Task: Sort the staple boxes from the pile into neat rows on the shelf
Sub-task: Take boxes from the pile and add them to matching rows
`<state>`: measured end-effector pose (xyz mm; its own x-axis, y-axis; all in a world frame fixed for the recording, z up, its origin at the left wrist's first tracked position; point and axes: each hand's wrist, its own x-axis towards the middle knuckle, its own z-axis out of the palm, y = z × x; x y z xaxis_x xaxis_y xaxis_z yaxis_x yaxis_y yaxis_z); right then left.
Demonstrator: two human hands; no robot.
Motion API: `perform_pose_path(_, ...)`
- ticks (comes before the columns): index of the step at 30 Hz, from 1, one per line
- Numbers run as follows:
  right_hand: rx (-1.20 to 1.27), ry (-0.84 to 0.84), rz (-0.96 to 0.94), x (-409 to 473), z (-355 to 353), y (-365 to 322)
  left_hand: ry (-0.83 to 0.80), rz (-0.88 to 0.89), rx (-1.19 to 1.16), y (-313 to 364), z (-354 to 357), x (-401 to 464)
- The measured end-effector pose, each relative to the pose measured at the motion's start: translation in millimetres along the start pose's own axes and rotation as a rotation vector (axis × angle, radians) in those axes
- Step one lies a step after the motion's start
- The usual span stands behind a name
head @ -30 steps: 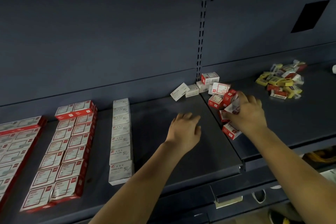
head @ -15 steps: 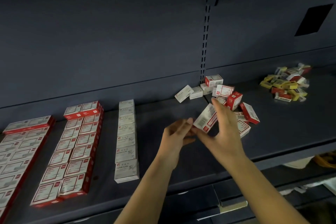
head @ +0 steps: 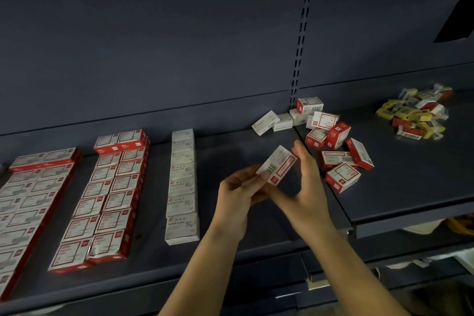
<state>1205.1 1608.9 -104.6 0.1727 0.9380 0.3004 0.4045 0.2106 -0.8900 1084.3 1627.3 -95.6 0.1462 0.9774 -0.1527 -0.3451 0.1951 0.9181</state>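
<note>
A red and white staple box (head: 278,165) is held above the dark shelf (head: 230,151) between both hands. My left hand (head: 239,191) pinches its lower left end, barcode side up. My right hand (head: 306,182) holds its right side with the fingers up along the edge. Just to the right lies the loose pile of red and white staple boxes (head: 336,149). Neat rows of red and white boxes (head: 107,197) fill the shelf's left part, with one row of white boxes (head: 182,185) beside them.
A few white boxes (head: 274,122) lie against the back wall by the slotted upright (head: 298,59). A heap of yellow, red and white small boxes (head: 416,113) sits at the far right. The shelf's front edge (head: 256,274) runs below my forearms.
My right hand lifted a box from the pile and brought it left. My left hand rose from the shelf and took hold of the box's other end.
</note>
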Motion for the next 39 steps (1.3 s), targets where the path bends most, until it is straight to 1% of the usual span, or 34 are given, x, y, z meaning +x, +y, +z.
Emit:
perform_pose_path(4, 0.203, 0.027, 0.143, -2, 1, 2, 0.06, 0.0, 0.028, -2, -8, 0)
perform_pose_path(6, 0.263, 0.04, 0.2, -1, 0, 3, 0.089, 0.005, 0.033, -2, -11, -1)
perform_pose_path(8, 0.288, 0.026, 0.209, 0, -2, 4, 0.099, 0.023, 0.04, -1, -13, -2)
perform_pose_path(11, 0.327, 0.017, 0.215, -1, -1, 1, 0.097, 0.054, 0.058, 4, -15, -4)
perform_pose_path(15, 0.478, 0.015, 0.252, -2, 0, -6, 0.034, 0.133, 0.155, 10, -21, -7)
perform_pose_path(18, 0.552, 0.005, 0.271, -3, -1, -7, 0.009, 0.155, 0.173, 13, -26, -10)
perform_pose_path(21, 0.561, -0.029, 0.255, -3, 0, -9, 0.004, 0.157, 0.17, 14, -28, -12)
perform_pose_path(25, 0.562, -0.128, 0.14, -4, 3, -18, -0.024, 0.118, 0.145, 10, -25, -17)
perform_pose_path(28, 0.465, -0.18, 0.096, -6, 7, -21, -0.042, 0.045, 0.054, 4, -21, -21)
perform_pose_path(31, 0.407, -0.145, 0.133, -8, 12, -20, -0.024, -0.025, -0.061, 3, -21, -21)
perform_pose_path(33, 0.423, -0.136, 0.198, -9, 14, -21, -0.007, -0.034, -0.112, 4, -22, -21)
perform_pose_path(35, 0.42, -0.122, 0.212, -8, 14, -22, 0.002, -0.033, -0.15, 2, -22, -21)
perform_pose_path(39, 0.519, -0.084, 0.241, -3, 11, -24, 0.035, -0.044, -0.161, 1, -22, -21)
